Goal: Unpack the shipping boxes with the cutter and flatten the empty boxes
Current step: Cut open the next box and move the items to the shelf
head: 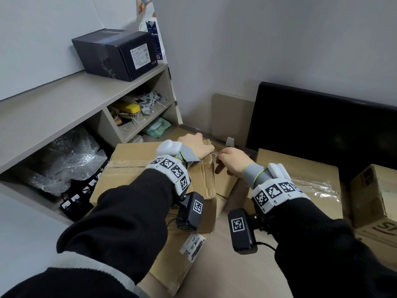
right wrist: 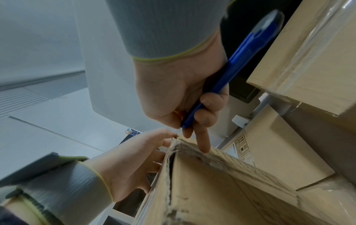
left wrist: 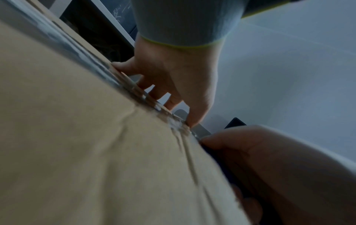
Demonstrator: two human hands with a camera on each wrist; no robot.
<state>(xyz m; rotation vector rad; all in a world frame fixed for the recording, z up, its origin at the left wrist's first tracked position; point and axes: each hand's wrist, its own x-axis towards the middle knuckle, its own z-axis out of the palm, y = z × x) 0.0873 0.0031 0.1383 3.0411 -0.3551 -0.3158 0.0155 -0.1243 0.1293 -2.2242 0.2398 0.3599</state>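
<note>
Cutter (right wrist: 227,73) gripped in right hand (right wrist: 185,91); left hand (right wrist: 131,164) seemingly grips box (right wrist: 221,190) edge.

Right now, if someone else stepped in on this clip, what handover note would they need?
Left hand: fingers hooked over the far top edge of the box, steadying it.
Right hand: grips the blue cutter, tip at the box's far corner, index finger resting on the tape.
Done: that corner seam looks partly split.
Left: finish cutting the tape, unpack, flatten; the other boxes still look taped.
</note>
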